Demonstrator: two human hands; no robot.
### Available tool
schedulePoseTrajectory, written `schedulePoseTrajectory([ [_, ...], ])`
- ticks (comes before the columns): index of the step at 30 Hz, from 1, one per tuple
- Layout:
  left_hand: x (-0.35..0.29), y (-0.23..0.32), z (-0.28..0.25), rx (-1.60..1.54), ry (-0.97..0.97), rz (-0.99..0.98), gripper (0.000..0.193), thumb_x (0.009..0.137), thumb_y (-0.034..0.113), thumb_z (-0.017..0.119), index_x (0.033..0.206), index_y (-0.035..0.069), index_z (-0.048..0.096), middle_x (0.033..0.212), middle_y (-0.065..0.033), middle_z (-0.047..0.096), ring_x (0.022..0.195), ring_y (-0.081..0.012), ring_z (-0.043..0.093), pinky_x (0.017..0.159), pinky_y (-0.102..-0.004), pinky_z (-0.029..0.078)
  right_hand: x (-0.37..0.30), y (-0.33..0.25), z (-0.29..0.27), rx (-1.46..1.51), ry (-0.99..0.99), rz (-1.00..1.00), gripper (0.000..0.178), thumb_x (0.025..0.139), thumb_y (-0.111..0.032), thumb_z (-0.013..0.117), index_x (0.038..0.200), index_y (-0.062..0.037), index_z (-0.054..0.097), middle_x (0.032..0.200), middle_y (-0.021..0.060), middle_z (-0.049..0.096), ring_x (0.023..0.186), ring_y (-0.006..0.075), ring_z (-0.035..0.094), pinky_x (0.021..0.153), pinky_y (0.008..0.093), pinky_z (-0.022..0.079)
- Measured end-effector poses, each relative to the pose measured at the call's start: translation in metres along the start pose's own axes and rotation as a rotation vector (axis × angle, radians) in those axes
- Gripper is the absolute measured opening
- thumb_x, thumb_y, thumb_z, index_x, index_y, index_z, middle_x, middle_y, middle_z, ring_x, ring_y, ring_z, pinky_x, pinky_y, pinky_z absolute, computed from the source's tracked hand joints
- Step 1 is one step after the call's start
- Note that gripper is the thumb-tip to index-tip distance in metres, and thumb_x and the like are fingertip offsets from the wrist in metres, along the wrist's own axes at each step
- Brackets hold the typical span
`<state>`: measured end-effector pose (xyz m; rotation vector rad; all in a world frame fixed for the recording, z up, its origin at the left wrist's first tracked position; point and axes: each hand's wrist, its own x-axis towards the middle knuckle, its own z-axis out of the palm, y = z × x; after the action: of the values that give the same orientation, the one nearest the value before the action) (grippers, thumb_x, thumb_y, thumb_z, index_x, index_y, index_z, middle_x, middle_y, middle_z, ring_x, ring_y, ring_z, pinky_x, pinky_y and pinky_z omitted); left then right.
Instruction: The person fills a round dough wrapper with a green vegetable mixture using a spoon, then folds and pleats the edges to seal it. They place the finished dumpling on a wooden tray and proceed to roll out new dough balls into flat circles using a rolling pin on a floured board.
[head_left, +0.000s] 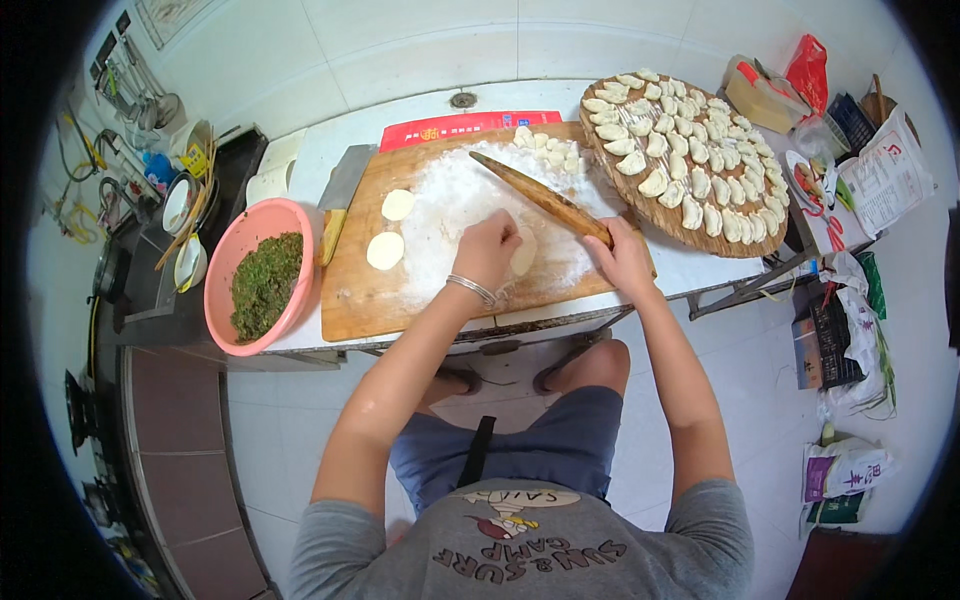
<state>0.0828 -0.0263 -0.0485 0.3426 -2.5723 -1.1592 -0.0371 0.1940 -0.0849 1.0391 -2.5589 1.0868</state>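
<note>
My right hand [625, 258] is closed round the near end of a tapered wooden rolling pin [535, 192], which slants across the board with its far tip to the upper left. My left hand [487, 250] has its fingers curled in at the edge of a round dough wrapper [524, 254], partly hidden by that hand. Flour [440, 190] covers the middle of the wooden board [350, 300]. Two flat dough wrappers [385, 251] lie on its left side. Several small dough pieces [548, 148] sit at the far edge, beyond the rolling pin.
Left of the board are a cleaver [346, 180] and a pink basin [308, 275] of chopped green filling [267, 285]. A round wooden board [625, 185] bearing many dumplings [700, 155] stands at the right. Behind lies a red box [470, 124]. Bags and a crate [832, 340] stand farther right.
</note>
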Motion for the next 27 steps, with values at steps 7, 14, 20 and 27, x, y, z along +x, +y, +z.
schedulePoseTrajectory([
  [7,-0.032,-0.034,-0.011,0.225,0.135,-0.251,0.025,0.081,0.007,0.066,0.100,0.000,0.052,0.095,-0.0206,0.065,0.088,-0.0380,0.063,0.077,-0.0432,0.050,0.001,0.000,-0.006,-0.101,-0.042,-0.111,0.034,0.085,-0.034,0.068,0.100,-0.0033,0.060,0.088,0.0159,0.061,0.084,0.0365,0.061,0.072,0.0431,0.048],
  [14,-0.048,-0.098,-0.018,0.711,0.131,0.208,0.054,0.095,0.039,0.048,0.139,0.008,0.045,0.147,-0.0202,0.039,0.136,-0.0394,0.033,0.112,-0.0505,0.025,0.003,-0.021,0.023,-0.128,-0.338,-0.336,0.031,0.085,-0.028,0.069,0.105,-0.0062,0.060,0.101,0.0120,0.059,0.092,0.0329,0.059,0.076,0.0396,0.048],
  [20,0.010,-0.104,-0.022,0.697,0.021,0.070,0.061,0.098,0.048,0.036,0.144,0.008,0.041,0.152,-0.0178,0.032,0.140,-0.0391,0.027,0.115,-0.0518,0.017,0.040,-0.026,0.051,-0.410,-0.157,-0.207,0.052,0.094,-0.042,0.050,0.137,-0.0126,0.045,0.146,0.0156,0.038,0.132,0.0356,0.039,0.107,0.0500,0.032],
  [27,-0.059,-0.098,-0.029,0.656,-0.013,0.234,0.063,0.097,0.048,0.040,0.146,0.010,0.036,0.152,-0.0197,0.031,0.140,-0.0394,0.028,0.115,-0.0515,0.017,-0.003,-0.033,0.027,-0.379,-0.405,-0.295,0.063,0.092,-0.042,0.055,0.145,-0.0139,0.037,0.147,0.0148,0.037,0.132,0.0364,0.039,0.107,0.0521,0.031],
])
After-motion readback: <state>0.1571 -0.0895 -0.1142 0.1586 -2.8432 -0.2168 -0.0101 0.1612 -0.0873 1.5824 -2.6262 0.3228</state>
